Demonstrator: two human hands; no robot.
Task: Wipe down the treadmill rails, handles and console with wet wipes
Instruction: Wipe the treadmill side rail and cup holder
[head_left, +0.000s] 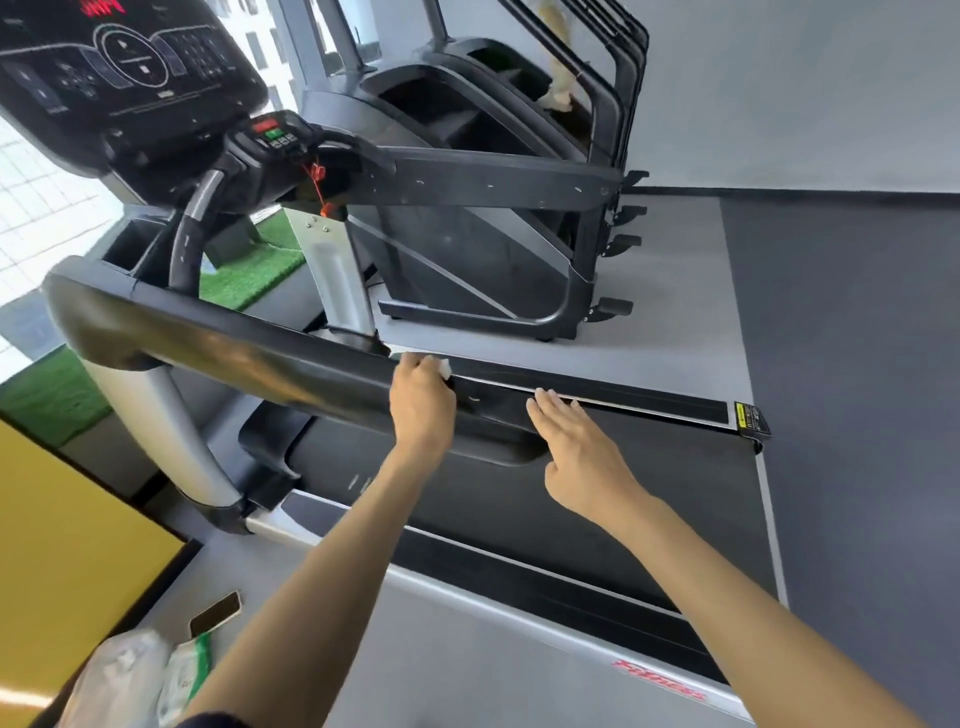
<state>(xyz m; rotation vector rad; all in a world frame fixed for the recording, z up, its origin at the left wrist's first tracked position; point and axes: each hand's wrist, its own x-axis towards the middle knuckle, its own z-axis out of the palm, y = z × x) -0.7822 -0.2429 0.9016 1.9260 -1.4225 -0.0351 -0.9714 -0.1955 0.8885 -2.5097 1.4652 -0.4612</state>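
At lower left a pack (187, 670) of wipes lies on the floor beside a phone (215, 613). Above, the console (119, 67) is lit, with nothing touching it. The near handrail (234, 353) runs rightward from there, and its top looks glossy, which may be damp from wiping, though I cannot tell for sure. The left hand (422, 410) curls over the handrail's right end and presses a white wipe (444, 368) under its fingers. Just beside it the right hand (576, 462) is flat, its fingers straight, holding nothing and hovering over the belt (649, 499). Beyond lies the far side rail (623, 397). I judge the task to be partway through: this handrail is nearly finished, while the console, the far handle and the side rails look likely to remain.
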